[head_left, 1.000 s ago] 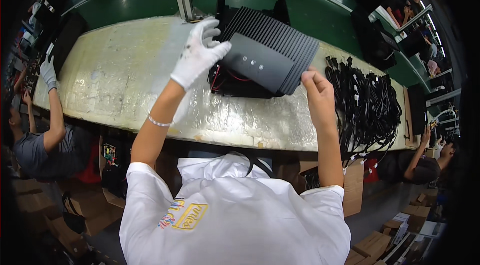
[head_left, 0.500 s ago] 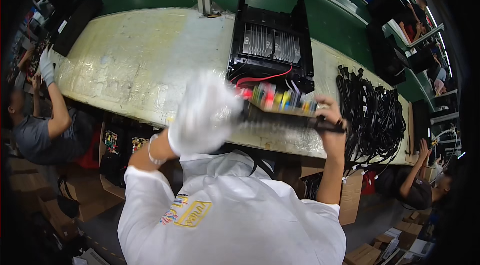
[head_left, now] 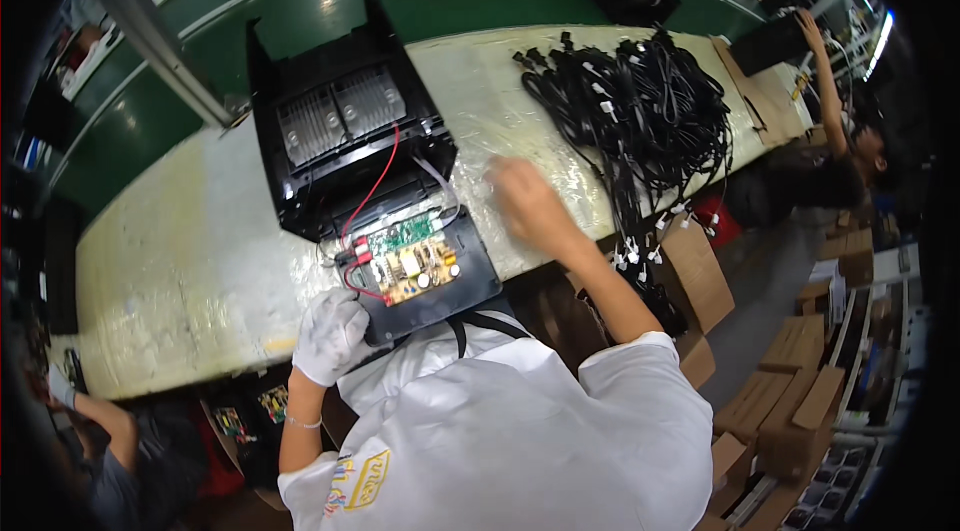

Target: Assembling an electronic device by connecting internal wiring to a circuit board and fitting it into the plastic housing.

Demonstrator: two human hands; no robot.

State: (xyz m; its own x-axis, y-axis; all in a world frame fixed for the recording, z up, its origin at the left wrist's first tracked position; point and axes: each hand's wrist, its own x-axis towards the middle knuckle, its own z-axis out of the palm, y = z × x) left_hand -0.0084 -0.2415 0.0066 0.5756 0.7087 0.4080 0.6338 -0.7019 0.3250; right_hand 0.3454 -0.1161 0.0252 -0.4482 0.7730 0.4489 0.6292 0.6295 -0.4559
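Note:
A black panel (head_left: 470,276) lies with its inner side up at the table's front edge, close to my body. On it sit a tan circuit board (head_left: 425,281) with several parts and a narrow green board (head_left: 405,231). Red and grey wires run from them to a black housing (head_left: 285,181), which has finned metal heat sinks (head_left: 340,119) inside. Curled at the panel's left edge, my left hand (head_left: 332,336) wears a white glove and grips it. To the panel's right, my bare right hand (head_left: 530,199) is over the table, its fingers smeared by motion.
A big heap of black cables (head_left: 640,106) with white plugs lies on the table's right, some hanging over the edge. Open cardboard boxes (head_left: 700,276) stand below. Co-workers sit left and right. A metal post (head_left: 150,26) rises behind the table at left.
My view has swung to the right. The panel with its boards, raised and blurred between both hands before, now lies flat. My right hand has let go of it and is apart.

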